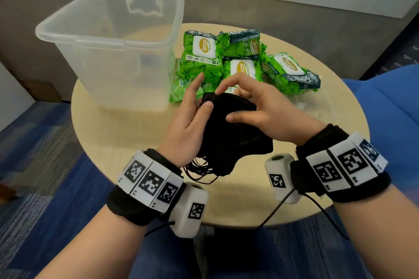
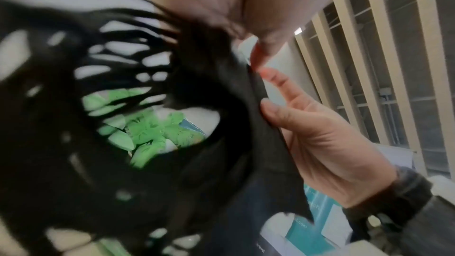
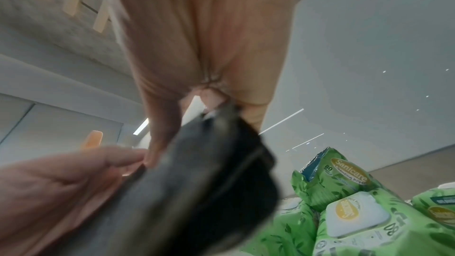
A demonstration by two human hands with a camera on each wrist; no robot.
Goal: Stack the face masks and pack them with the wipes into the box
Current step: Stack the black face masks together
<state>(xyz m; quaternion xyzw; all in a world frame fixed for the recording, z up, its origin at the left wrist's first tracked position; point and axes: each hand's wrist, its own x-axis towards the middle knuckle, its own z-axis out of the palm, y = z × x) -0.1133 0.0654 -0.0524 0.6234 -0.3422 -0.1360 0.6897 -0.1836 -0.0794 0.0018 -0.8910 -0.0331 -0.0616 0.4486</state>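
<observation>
A stack of black face masks point(image 1: 226, 138) is held upright over the round table, its ear loops point(image 1: 199, 171) dangling toward me. My left hand point(image 1: 199, 97) holds its left side, thumb pressed on the top edge and index finger pointing up. My right hand point(image 1: 224, 104) grips the top right, fingers curled over the edge and thumb on the front. In the wrist views the masks point(image 2: 221, 163) point(image 3: 197, 192) are blurred. Several green wipes packs point(image 1: 200, 52) point(image 3: 349, 211) lie just behind the hands. The clear plastic box point(image 1: 68, 36) stands open at the far left.
The beige round table point(image 1: 113, 138) carries everything, and the box stands on its left part. A blue seat point(image 1: 390, 108) is close on the right. Thin clear wrapping point(image 1: 317, 108) lies right of the hands. Blue carpet surrounds the table.
</observation>
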